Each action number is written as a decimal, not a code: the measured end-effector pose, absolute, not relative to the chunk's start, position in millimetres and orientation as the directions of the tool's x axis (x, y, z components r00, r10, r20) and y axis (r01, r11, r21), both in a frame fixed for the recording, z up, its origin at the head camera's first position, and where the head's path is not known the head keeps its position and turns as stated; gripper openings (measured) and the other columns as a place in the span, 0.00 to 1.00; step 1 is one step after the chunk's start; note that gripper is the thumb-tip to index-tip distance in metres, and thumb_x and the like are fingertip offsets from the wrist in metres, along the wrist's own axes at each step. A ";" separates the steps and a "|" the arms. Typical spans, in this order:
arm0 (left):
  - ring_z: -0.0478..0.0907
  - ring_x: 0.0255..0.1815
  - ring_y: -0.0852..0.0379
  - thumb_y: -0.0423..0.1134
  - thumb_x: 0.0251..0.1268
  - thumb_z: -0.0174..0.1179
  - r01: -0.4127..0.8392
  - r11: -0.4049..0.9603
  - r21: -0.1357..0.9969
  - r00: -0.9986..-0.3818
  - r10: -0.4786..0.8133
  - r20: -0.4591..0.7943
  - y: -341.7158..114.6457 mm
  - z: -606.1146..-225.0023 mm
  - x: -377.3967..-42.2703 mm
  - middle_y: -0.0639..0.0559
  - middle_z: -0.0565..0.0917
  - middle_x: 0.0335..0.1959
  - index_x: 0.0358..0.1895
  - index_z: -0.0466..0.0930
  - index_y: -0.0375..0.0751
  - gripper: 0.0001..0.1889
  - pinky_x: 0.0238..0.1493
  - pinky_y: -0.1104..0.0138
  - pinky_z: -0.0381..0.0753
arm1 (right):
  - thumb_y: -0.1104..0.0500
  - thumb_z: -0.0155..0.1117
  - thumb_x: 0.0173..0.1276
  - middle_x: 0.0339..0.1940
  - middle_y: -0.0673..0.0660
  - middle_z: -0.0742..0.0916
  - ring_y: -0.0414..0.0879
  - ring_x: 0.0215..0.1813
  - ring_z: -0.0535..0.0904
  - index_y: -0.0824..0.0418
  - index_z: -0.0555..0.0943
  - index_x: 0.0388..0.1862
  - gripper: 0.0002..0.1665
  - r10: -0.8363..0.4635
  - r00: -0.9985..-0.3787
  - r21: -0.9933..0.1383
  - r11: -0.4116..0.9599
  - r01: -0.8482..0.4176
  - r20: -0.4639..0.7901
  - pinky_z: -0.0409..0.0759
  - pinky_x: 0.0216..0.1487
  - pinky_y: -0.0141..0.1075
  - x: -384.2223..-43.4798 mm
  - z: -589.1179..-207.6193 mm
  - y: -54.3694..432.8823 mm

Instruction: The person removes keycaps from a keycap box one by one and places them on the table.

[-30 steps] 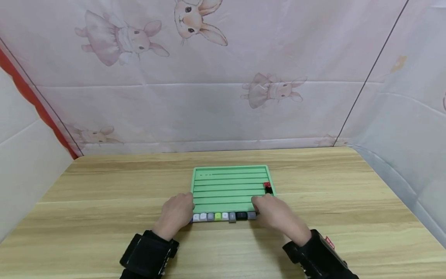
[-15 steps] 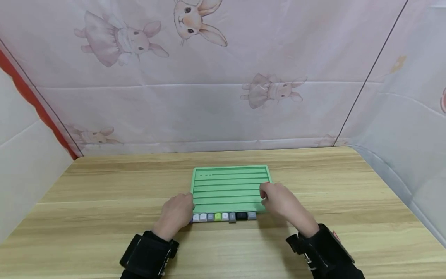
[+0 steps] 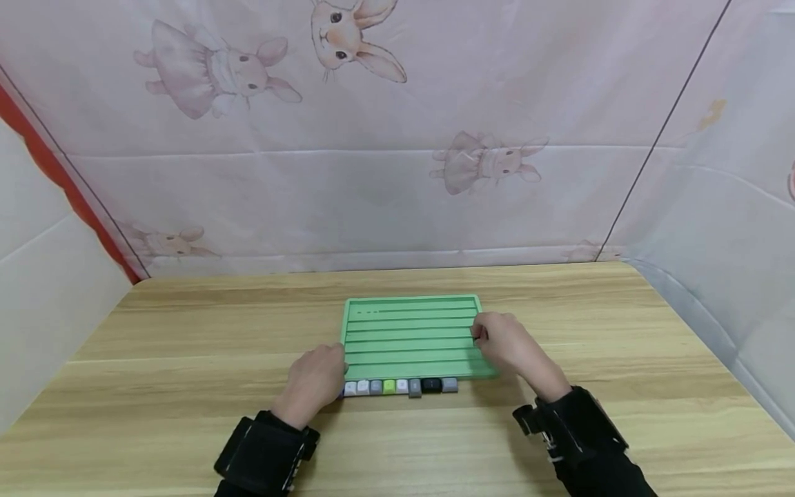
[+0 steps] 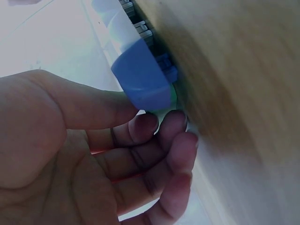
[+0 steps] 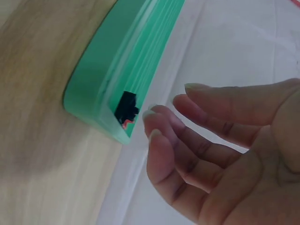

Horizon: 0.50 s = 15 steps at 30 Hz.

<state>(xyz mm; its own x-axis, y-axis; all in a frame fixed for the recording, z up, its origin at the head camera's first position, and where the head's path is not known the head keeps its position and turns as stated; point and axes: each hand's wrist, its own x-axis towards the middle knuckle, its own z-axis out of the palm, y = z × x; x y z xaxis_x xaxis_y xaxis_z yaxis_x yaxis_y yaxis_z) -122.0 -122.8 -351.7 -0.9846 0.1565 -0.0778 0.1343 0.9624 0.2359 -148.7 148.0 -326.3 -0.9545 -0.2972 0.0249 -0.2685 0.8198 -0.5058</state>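
A flat green ridged tray (image 3: 410, 333) lies on the table. Along its near edge runs a row of keycaps, including white ones, a lime green keycap (image 3: 388, 386) and a wide black keycap (image 3: 431, 385). My left hand (image 3: 313, 379) grips the tray's left edge near the front corner, its thumb against a blue keycap (image 4: 143, 77) at the row's end. Over the tray's right edge, my right hand (image 3: 509, 342) hovers with loosely curled fingers and nothing between them. In the right wrist view, a small black piece (image 5: 125, 107) with a bit of red sits inside the tray's corner, just beyond my fingertips.
The light wooden table (image 3: 186, 359) extends to both sides of the tray. A pale fabric backdrop (image 3: 348, 200) printed with rabbits rises behind its far edge. A black band (image 3: 267, 452) wraps each wrist.
My right hand has moved from the keycap row's right end up and rightward to the tray's right edge, hiding the red and black pieces from the head view. The left hand has stayed put.
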 end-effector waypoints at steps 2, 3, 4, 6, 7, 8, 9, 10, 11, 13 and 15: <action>0.62 0.16 0.57 0.26 0.59 0.54 0.135 0.963 0.234 -0.985 0.156 -0.076 -123.0 -351.9 -121.9 0.50 0.67 0.16 0.24 0.70 0.36 0.08 0.16 0.69 0.61 | 0.74 0.57 0.57 0.31 0.59 0.82 0.45 0.29 0.73 0.71 0.79 0.35 0.08 -0.295 -0.955 -0.510 0.819 -0.264 0.021 0.76 0.33 0.38 -150.8 -328.0 148.6; 0.62 0.16 0.57 0.26 0.59 0.54 0.135 0.963 0.233 -0.985 0.156 -0.075 -123.0 -352.0 -122.0 0.50 0.67 0.16 0.23 0.70 0.36 0.08 0.16 0.69 0.61 | 0.74 0.57 0.57 0.31 0.59 0.82 0.44 0.29 0.73 0.71 0.79 0.35 0.08 -0.293 -0.956 -0.510 0.819 -0.262 0.020 0.75 0.33 0.38 -152.0 -329.0 148.8; 0.62 0.16 0.57 0.26 0.59 0.54 0.134 0.963 0.233 -0.985 0.155 -0.076 -122.9 -352.2 -122.1 0.50 0.67 0.16 0.23 0.70 0.36 0.08 0.16 0.69 0.61 | 0.74 0.57 0.57 0.31 0.59 0.82 0.44 0.28 0.73 0.71 0.79 0.35 0.08 -0.292 -0.956 -0.509 0.820 -0.262 0.022 0.75 0.33 0.38 -153.3 -330.0 149.0; 0.62 0.16 0.57 0.26 0.59 0.54 0.134 0.964 0.231 -0.985 0.155 -0.076 -123.1 -352.4 -122.1 0.50 0.68 0.16 0.24 0.70 0.36 0.08 0.16 0.69 0.61 | 0.74 0.57 0.57 0.31 0.59 0.82 0.45 0.28 0.73 0.71 0.79 0.34 0.07 -0.295 -0.955 -0.503 0.821 -0.268 0.028 0.75 0.34 0.39 -155.7 -331.5 149.1; 0.63 0.16 0.57 0.27 0.60 0.54 0.134 0.964 0.231 -0.985 0.156 -0.076 -123.3 -352.5 -122.0 0.49 0.68 0.16 0.24 0.71 0.36 0.07 0.16 0.69 0.61 | 0.74 0.57 0.57 0.31 0.59 0.82 0.45 0.29 0.73 0.71 0.79 0.34 0.07 -0.297 -0.954 -0.498 0.823 -0.273 0.031 0.75 0.34 0.39 -156.6 -332.0 149.0; 0.63 0.17 0.57 0.27 0.60 0.54 0.135 0.964 0.231 -0.985 0.156 -0.075 -123.4 -352.6 -122.0 0.49 0.68 0.16 0.24 0.71 0.35 0.07 0.16 0.69 0.61 | 0.74 0.57 0.57 0.31 0.59 0.82 0.45 0.29 0.73 0.70 0.79 0.34 0.07 -0.298 -0.954 -0.493 0.825 -0.274 0.032 0.75 0.34 0.39 -157.6 -332.7 149.0; 0.63 0.17 0.57 0.27 0.60 0.54 0.134 0.963 0.232 -0.985 0.156 -0.076 -123.4 -352.7 -122.0 0.49 0.68 0.16 0.24 0.71 0.35 0.07 0.16 0.69 0.62 | 0.74 0.57 0.57 0.31 0.59 0.82 0.45 0.30 0.74 0.70 0.79 0.34 0.07 -0.298 -0.954 -0.490 0.827 -0.274 0.031 0.75 0.34 0.39 -158.3 -333.3 148.8; 0.63 0.17 0.57 0.27 0.60 0.54 0.134 0.963 0.233 -0.985 0.156 -0.077 -123.3 -352.8 -122.0 0.49 0.68 0.16 0.25 0.71 0.35 0.07 0.16 0.69 0.62 | 0.74 0.57 0.57 0.32 0.59 0.82 0.46 0.30 0.74 0.70 0.79 0.34 0.07 -0.299 -0.954 -0.487 0.828 -0.276 0.032 0.75 0.35 0.40 -158.9 -333.9 148.7; 0.63 0.17 0.57 0.27 0.60 0.54 0.135 0.963 0.234 -0.985 0.157 -0.077 -123.5 -352.9 -121.9 0.49 0.68 0.16 0.25 0.71 0.35 0.07 0.16 0.69 0.62 | 0.74 0.57 0.56 0.32 0.60 0.82 0.46 0.31 0.74 0.70 0.79 0.34 0.07 -0.301 -0.953 -0.485 0.829 -0.278 0.031 0.75 0.35 0.40 -159.5 -334.6 148.7; 0.63 0.17 0.57 0.27 0.60 0.54 0.135 0.962 0.238 -0.985 0.157 -0.076 -123.4 -353.0 -121.6 0.49 0.68 0.16 0.25 0.71 0.35 0.07 0.16 0.69 0.62 | 0.74 0.57 0.56 0.32 0.60 0.82 0.46 0.32 0.75 0.70 0.79 0.34 0.07 -0.298 -0.954 -0.487 0.830 -0.272 0.027 0.76 0.36 0.40 -160.6 -336.1 148.4; 0.63 0.17 0.57 0.26 0.59 0.54 0.135 0.961 0.241 -0.985 0.158 -0.076 -123.5 -353.1 -121.4 0.49 0.68 0.16 0.25 0.71 0.35 0.07 0.16 0.69 0.61 | 0.74 0.58 0.56 0.32 0.59 0.82 0.46 0.32 0.75 0.70 0.79 0.35 0.07 -0.295 -0.955 -0.492 0.829 -0.267 0.023 0.76 0.36 0.40 -161.4 -337.6 148.2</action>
<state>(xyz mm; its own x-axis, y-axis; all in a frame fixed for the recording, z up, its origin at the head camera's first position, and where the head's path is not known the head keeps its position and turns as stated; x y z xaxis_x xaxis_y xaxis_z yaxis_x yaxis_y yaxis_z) -121.4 -123.5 -353.1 -0.9846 0.1577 -0.0758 0.1354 0.9611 0.2406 -161.4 148.2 -337.6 -0.9553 -0.2946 0.0228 -0.2673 0.8288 -0.4915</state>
